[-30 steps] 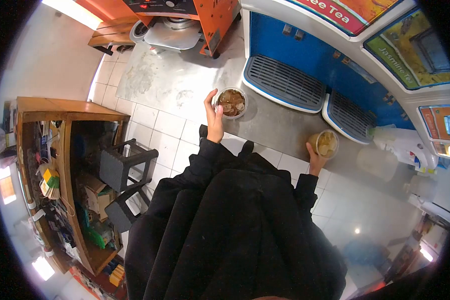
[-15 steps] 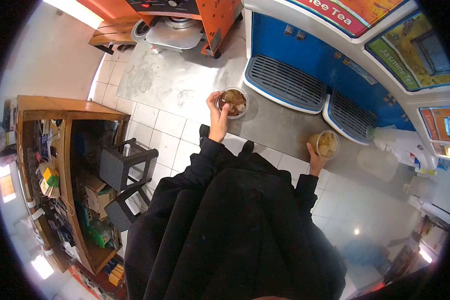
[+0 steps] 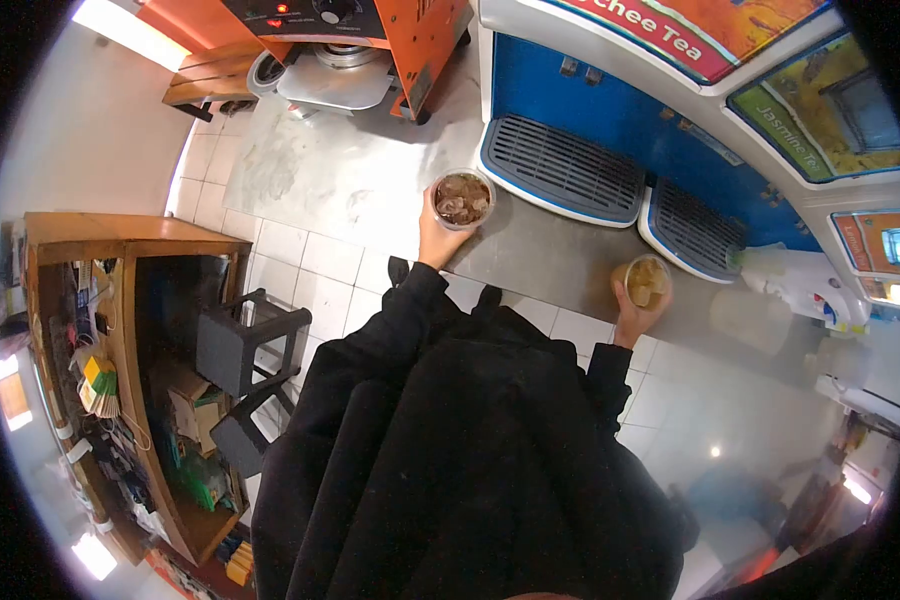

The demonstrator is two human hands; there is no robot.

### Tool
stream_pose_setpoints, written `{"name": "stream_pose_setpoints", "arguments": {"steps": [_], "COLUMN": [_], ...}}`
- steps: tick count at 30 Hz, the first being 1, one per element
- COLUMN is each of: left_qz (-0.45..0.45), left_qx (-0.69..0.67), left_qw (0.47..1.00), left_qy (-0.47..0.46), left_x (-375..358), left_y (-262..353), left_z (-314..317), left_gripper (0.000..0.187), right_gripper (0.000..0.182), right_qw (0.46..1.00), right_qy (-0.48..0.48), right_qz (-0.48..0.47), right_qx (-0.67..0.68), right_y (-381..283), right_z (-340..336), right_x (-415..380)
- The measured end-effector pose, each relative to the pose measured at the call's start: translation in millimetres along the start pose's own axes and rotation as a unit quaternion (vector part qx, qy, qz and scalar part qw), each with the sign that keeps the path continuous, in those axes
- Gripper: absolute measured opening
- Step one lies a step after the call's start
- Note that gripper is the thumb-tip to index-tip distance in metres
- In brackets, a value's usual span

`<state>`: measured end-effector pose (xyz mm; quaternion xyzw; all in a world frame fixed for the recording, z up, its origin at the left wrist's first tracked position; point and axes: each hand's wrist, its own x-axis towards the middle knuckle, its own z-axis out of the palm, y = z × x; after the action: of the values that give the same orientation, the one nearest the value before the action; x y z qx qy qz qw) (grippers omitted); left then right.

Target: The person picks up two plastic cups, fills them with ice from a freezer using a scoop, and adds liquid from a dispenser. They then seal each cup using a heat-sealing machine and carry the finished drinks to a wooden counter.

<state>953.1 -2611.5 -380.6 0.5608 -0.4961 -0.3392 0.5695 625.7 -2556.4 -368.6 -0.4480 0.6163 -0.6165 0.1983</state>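
My left hand [image 3: 438, 240] is wrapped around the side of a clear plastic cup [image 3: 463, 199], fingers mostly hidden behind it. The cup holds a dark brown iced drink and has no lid. Over to the right, my right hand [image 3: 638, 318] grips a second open cup [image 3: 648, 282] with a pale yellow drink and ice in it. Both cups are over the front part of the steel counter [image 3: 530, 255], just before the drink dispensers' drip trays [image 3: 562, 168].
Drink dispensers with a blue front [image 3: 610, 110] line the counter's back. An orange sealing machine [image 3: 340, 50] stands at the far left of the counter. Dark plastic stools [image 3: 250, 345] and a wooden cabinet [image 3: 135, 235] are on my left; a white jug-like container [image 3: 800, 280] is on the right.
My left hand has shifted from fingers over the rim to a grip around the cup's side. My right hand now wraps further around its cup. The view has shifted slightly.
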Motion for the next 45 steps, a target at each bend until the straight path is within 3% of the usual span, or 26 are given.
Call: {"name": "stream_pose_setpoints", "arguments": {"steps": [2,4,6,7,11,14,16,18,19,22,23,27,30,32,34,38,41,45], "left_qz": [0.028,0.036,0.04,0.047,0.035,0.075,0.04,-0.049,-0.062,-0.131,-0.16,-0.214,-0.238,-0.249,-0.27,-0.274,-0.263,-0.252], "left_qx": [0.027,0.025,-0.005,-0.024,-0.01,-0.001,-0.014,-0.197,-0.275,-0.512,-0.561,-0.583,-0.583,-0.552,-0.557,-0.567,-0.584,-0.589], "left_qw": [0.999,0.998,0.999,0.998,0.999,0.991,0.988,0.979,0.959,0.848,0.811,0.784,0.776,0.796,0.785,0.777,0.768,0.767], "left_qy": [0.031,0.04,0.023,0.02,-0.018,-0.107,-0.145,-0.008,-0.012,-0.033,-0.043,-0.018,-0.002,-0.003,0.006,-0.011,-0.008,-0.026], "left_x": [16,29,46,51,69,64,62,76,92,146,158,163,142,122,102,87,78,58], "left_y": [-4,-11,-24,-15,-13,-9,-22,-28,-8,48,53,47,45,64,68,66,64,51], "left_z": [1,2,-2,-3,-15,-42,-75,-115,-136,-171,-177,-179,-195,-209,-220,-232,-235,-236], "left_gripper": [0.08,0.08,0.089,0.082,0.085,0.113,0.109,0.086,0.073,0.047,0.03,0.03,0.036,0.044,0.045,0.035,0.032,0.028], "right_gripper": [0.08,0.079,0.08,0.081,0.084,0.087,0.089,0.089,0.09,0.091,0.091,0.092,0.092,0.098,0.106,0.114,0.121,0.122], "right_qw": [1.0,0.995,0.996,0.996,0.996,0.998,0.997,0.997,0.995,0.993,0.992,0.991,0.98,0.982,0.969,0.963,0.932,0.942], "right_qy": [-0.009,-0.014,-0.024,-0.037,-0.058,-0.065,-0.072,-0.077,-0.096,-0.108,-0.114,-0.081,-0.09,-0.09,-0.079,-0.089,-0.154,-0.181], "right_qz": [0.011,-0.022,-0.025,-0.022,-0.026,0.002,-0.011,-0.013,-0.014,-0.023,-0.021,-0.072,-0.059,-0.061,-0.02,-0.069,-0.067,-0.077], "right_qx": [0.011,-0.093,-0.083,-0.073,-0.055,-0.021,-0.019,-0.002,0.011,0.04,0.048,0.078,0.169,0.157,0.235,0.244,0.322,0.273], "right_y": [-4,-8,-22,-34,-66,-101,-129,-163,-178,-214,-224,-258,-276,-291,-318,-352,-369,-395], "right_z": [5,10,20,26,56,84,104,130,141,182,194,236,260,271,282,292,296,308], "right_x": [-4,-13,-21,-27,-44,-53,-59,-61,-63,-71,-75,-89,-95,-97,-100,-93,-86,-79]}}
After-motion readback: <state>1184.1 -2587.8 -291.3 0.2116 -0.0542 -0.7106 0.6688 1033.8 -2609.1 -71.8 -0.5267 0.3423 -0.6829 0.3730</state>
